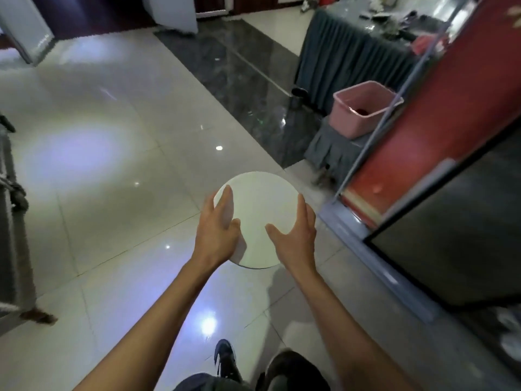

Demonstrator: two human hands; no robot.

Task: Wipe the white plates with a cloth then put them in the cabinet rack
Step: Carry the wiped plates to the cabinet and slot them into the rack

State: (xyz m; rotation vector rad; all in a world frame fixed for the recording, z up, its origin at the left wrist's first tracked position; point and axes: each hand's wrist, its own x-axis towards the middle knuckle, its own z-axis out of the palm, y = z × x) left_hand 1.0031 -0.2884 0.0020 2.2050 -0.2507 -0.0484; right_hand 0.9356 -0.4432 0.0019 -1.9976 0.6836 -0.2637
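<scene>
**Underfoot: glossy tile, and what stands on it**

You are over a polished floor [112,165] of pale cream tiles that mirrors the ceiling lights as bright spots. A band of dark marble-like tile [248,88] runs diagonally through it toward the upper middle. On that dark band stands a table skirted in grey-green cloth [346,57], and just in front of it a lower stand draped in the same cloth [329,150], which carries a pink plastic tub [363,108] (something red lies inside, too small to tell). Your dark shoe [225,358] rests on the pale tiles at the bottom edge. A red cabinet front [439,122] meets the floor at right.
</scene>
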